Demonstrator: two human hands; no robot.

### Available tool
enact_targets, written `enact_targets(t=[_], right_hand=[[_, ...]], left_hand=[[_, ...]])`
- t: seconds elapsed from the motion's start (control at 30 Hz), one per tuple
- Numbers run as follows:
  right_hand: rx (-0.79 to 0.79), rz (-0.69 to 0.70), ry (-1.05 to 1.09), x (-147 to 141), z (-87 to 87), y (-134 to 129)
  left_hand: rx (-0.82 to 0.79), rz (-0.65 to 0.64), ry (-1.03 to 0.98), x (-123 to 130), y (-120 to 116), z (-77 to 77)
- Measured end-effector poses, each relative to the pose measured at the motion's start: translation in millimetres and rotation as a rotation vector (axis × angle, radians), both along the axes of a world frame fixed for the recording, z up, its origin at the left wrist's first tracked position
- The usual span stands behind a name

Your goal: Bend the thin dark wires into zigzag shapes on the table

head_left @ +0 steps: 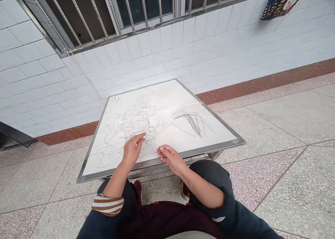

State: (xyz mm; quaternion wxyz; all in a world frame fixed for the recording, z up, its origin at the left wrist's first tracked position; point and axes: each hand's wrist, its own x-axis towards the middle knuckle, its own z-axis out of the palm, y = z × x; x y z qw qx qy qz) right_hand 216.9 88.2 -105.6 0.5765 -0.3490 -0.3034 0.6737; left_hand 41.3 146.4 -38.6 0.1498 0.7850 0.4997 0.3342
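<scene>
Both hands are held over the near edge of a low white-topped table (162,92) with a grey metal rim. My left hand (133,148) is above the tangled dark lines (136,122), its index finger stretched forward and a small gap showing beside the thumb. Nothing shows in it. Close to the front rim, my right hand (170,157) has thumb and fingers pinched together; anything thin between them is too small to make out. A denser bundle of dark strand-like lines (192,122) is on the right half. Whether these are loose threads or drawn marks I cannot tell.
A small white and red item (116,98) sits in the table's far left corner. Behind stand a white tiled wall (162,57) and a barred window (141,8). A black perforated basket (282,3) hangs upper right. My knees (211,179) are against the table's near side.
</scene>
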Motion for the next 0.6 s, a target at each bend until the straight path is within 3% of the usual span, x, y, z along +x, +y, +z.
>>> enact_targets(t=[0.13,0.27,0.47,0.6], right_hand=[[-0.068,-0.066,-0.028,18,-2.6,14],[-0.066,-0.028,-0.159,33,-6.4,25],[0.305,-0.259,-0.984,37,-19.4,40],[0.42,-0.312,-1.31,35,-23.2,50]], left_hand=[[0.017,-0.018,0.026,11,23,-4.5],[0.015,0.002,0.045,17,41,-11.3],[0.003,-0.005,0.086,27,64,-17.5],[0.001,-0.003,0.103,34,74,-24.0]])
